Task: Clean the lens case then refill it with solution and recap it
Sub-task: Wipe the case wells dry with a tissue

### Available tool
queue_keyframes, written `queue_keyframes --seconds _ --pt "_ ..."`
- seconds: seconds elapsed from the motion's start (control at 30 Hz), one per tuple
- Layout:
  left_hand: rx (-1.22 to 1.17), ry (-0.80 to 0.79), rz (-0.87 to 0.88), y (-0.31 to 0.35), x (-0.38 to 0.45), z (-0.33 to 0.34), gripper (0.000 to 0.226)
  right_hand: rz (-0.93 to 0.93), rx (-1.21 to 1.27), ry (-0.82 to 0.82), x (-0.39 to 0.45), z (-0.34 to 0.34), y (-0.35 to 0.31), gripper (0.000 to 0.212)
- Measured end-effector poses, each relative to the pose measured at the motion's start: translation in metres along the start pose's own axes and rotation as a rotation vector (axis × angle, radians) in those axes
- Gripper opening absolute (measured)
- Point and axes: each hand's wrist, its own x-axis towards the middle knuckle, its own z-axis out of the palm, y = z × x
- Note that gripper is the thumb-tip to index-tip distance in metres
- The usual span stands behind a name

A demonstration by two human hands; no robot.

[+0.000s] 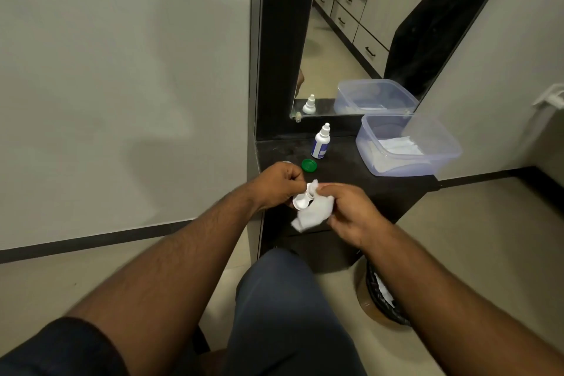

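My left hand [279, 181] grips the white lens case [300, 201] above the front edge of the dark table [351, 174]. My right hand [351, 210] holds a white tissue [314, 217] and presses part of it into the case's upper well. A green cap [309, 165] lies flat on the table just behind my hands. A second cap [286, 162] peeks out behind my left hand, mostly hidden. The small white solution bottle [321, 142] with a blue label stands upright behind the green cap, capped.
A clear plastic box [439, 159] holding white tissues sits at the table's right. A mirror [345, 40] stands behind the table. A bin with a black liner [381, 299] is on the floor under my right forearm. My knee [283, 299] is in front of the table.
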Motion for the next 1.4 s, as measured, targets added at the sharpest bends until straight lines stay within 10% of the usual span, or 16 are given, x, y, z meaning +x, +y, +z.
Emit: queue_keyframes --seconds 0.1,0.23,0.5,0.8,1.17,1.4 --pt "0.005 0.000 0.005 -0.002 0.001 0.000 0.024 0.046 0.499 -0.015 -0.002 -0.014 0.006 0.020" --pt "0.036 0.003 0.005 -0.004 0.003 0.000 0.024 -0.040 0.443 -0.051 -0.001 -0.023 0.012 0.022" --pt "0.003 -0.018 0.014 -0.005 0.002 -0.001 0.018 -0.584 -0.902 -0.161 0.010 -0.025 -0.023 0.016" --pt "-0.013 -0.035 0.021 -0.005 0.002 -0.001 0.020 -1.140 -1.660 -0.351 0.029 -0.020 -0.032 0.010" --pt "-0.036 -0.017 0.029 -0.004 0.001 -0.001 0.017 -0.402 -0.899 0.304 0.013 0.000 0.004 0.033" --pt "-0.004 -0.006 -0.002 -0.003 0.001 0.000 0.017 0.167 -0.577 -0.074 0.007 -0.008 -0.029 0.012"
